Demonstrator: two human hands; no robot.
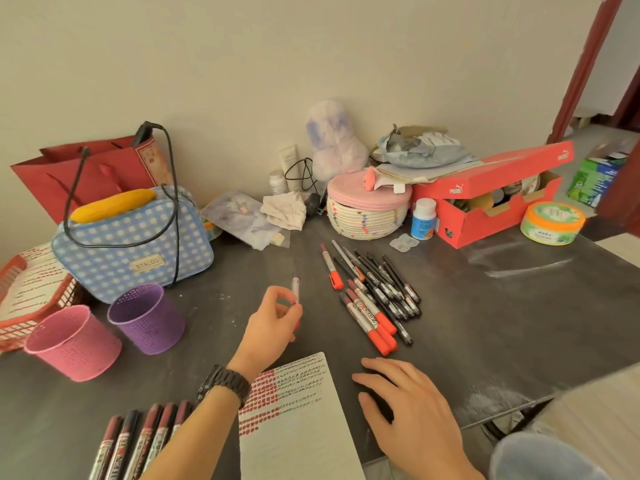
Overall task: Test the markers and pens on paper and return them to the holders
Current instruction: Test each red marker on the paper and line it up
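Two holders, pink (74, 342) and purple (147, 318); left hand (272, 329) fingers pinch one pen (295, 289), right hand (412, 410) fingers spread.

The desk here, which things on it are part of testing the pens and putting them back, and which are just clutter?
Part of the job: pen in the left hand; right hand; test paper; pile of pens and markers; row of markers; pink holder; purple holder.

Just lying about: checked bag; woven basket; red shoebox; pill bottle.
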